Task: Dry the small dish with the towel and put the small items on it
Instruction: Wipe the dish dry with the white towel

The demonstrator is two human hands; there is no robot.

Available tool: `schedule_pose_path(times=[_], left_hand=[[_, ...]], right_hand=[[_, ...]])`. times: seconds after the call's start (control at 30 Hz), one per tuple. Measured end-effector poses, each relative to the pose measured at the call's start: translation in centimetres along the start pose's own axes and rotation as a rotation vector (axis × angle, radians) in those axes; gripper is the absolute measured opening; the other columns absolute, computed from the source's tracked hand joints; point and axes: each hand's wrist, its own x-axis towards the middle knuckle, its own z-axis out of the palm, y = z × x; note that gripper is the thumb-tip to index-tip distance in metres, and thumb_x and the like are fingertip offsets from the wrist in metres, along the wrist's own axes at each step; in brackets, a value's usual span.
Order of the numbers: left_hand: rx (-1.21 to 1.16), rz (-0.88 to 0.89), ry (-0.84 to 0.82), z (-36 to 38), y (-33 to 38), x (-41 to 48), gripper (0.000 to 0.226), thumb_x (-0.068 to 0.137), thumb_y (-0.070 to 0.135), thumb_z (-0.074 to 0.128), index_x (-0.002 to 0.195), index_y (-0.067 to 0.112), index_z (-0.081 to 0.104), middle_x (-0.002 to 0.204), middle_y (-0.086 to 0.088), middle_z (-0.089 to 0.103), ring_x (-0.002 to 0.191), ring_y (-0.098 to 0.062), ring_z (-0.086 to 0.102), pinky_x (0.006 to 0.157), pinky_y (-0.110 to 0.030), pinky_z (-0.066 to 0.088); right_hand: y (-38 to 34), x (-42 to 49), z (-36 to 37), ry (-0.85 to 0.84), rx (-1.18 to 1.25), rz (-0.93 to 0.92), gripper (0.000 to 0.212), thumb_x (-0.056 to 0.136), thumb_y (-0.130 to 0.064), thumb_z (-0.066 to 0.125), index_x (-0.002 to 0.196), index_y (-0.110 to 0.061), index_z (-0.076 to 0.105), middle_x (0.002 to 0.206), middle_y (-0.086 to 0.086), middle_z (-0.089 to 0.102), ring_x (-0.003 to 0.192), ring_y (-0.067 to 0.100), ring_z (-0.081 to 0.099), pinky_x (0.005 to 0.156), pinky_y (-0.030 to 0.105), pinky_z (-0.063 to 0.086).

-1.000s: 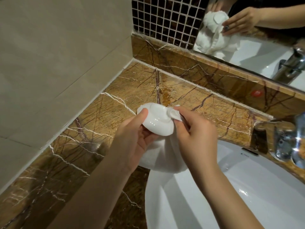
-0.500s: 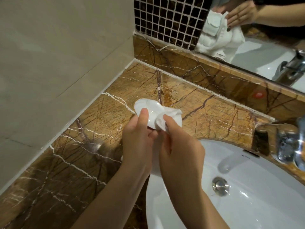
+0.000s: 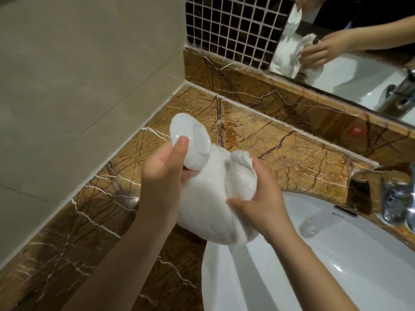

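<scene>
A small glossy white dish [image 3: 193, 140] is held tilted above the brown marble counter [image 3: 258, 140], near its back left corner. My left hand [image 3: 164, 182] grips the dish, thumb pressed on its face. A white towel [image 3: 213, 198] hangs bunched below and behind the dish. My right hand [image 3: 260, 198] is closed around a gathered wad of that towel, just right of the dish. No small items are in sight.
A white basin [image 3: 314, 265] fills the lower right. A chrome tap [image 3: 397, 198] stands at the right edge. A mirror [image 3: 359, 63] and dark mosaic tiles [image 3: 229, 25] line the back wall; a beige tiled wall [image 3: 78, 75] closes the left.
My right hand has slid off the dish's face to the right and now bunches the towel beside it. The dish is turned more on edge in my left hand.
</scene>
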Motion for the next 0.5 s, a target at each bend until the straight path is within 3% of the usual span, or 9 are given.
schedule_pose_path(times=[0.1,0.17,0.2,0.27,0.33,0.43,0.5], left_hand=[[0.091,0.106,0.013,-0.7,0.8,0.3,0.037,0.086,0.035,0.056,0.078,0.000,0.063,0.079,-0.013,0.059,0.076,-0.024,0.058,0.072,-0.039,0.048],[0.211,0.237,0.010,-1.1,1.4,0.4,0.047,0.089,0.033,0.051,0.075,-0.011,0.051,0.067,-0.013,0.048,0.063,-0.019,0.047,0.060,-0.029,0.040],[0.287,0.307,0.011,-1.3,1.8,0.4,0.047,0.090,0.031,0.050,0.070,-0.011,0.046,0.061,-0.015,0.041,0.057,-0.018,0.039,0.054,-0.025,0.034],[0.413,0.396,0.002,-1.7,2.5,0.3,0.047,0.092,0.025,0.048,0.063,-0.011,0.042,0.056,-0.022,0.035,0.052,-0.023,0.031,0.048,-0.022,0.026],[0.516,0.452,0.002,-2.1,2.6,0.4,0.044,0.092,0.021,0.048,0.057,-0.005,0.039,0.051,-0.017,0.032,0.050,-0.016,0.029,0.046,-0.017,0.023],[0.632,0.488,0.007,-2.9,2.2,0.5,0.043,0.090,0.021,0.047,0.053,0.002,0.038,0.050,-0.003,0.030,0.051,-0.012,0.031,0.046,-0.017,0.023],[0.658,0.494,-0.017,-3.3,2.0,0.4,0.043,0.090,0.020,0.048,0.051,0.006,0.036,0.049,0.001,0.028,0.050,-0.012,0.030,0.045,-0.016,0.023]], right_hand=[[-1.1,1.1,1.3,0.064,0.226,0.110,0.081,0.062,0.000,0.077,0.132,-0.028,0.049,0.115,-0.016,0.058,0.102,0.007,0.055,0.071,0.019,0.040],[-2.1,2.1,2.4,0.084,0.351,0.187,0.078,0.062,-0.001,0.077,0.130,-0.030,0.049,0.100,-0.024,0.054,0.088,-0.002,0.050,0.063,0.017,0.038],[-2.7,2.8,3.0,0.089,0.404,0.225,0.078,0.063,-0.001,0.077,0.130,-0.030,0.049,0.101,-0.020,0.055,0.089,0.002,0.052,0.063,0.020,0.040],[-3.7,3.8,4.2,0.081,0.480,0.262,0.079,0.064,-0.002,0.077,0.131,-0.031,0.046,0.110,-0.011,0.056,0.100,0.014,0.053,0.067,0.024,0.043],[-4.6,4.5,5.3,0.040,0.448,0.242,0.080,0.065,-0.003,0.077,0.134,-0.029,0.044,0.121,-0.006,0.056,0.109,0.018,0.052,0.077,0.030,0.047],[-5.3,5.6,5.1,-0.102,0.254,0.180,0.079,0.066,-0.011,0.079,0.136,-0.026,0.043,0.131,-0.001,0.054,0.119,0.022,0.050,0.096,0.045,0.046],[-5.5,5.7,4.0,-0.130,0.110,0.159,0.078,0.068,-0.024,0.080,0.136,-0.024,0.043,0.134,0.001,0.052,0.123,0.024,0.048,0.100,0.047,0.043]])
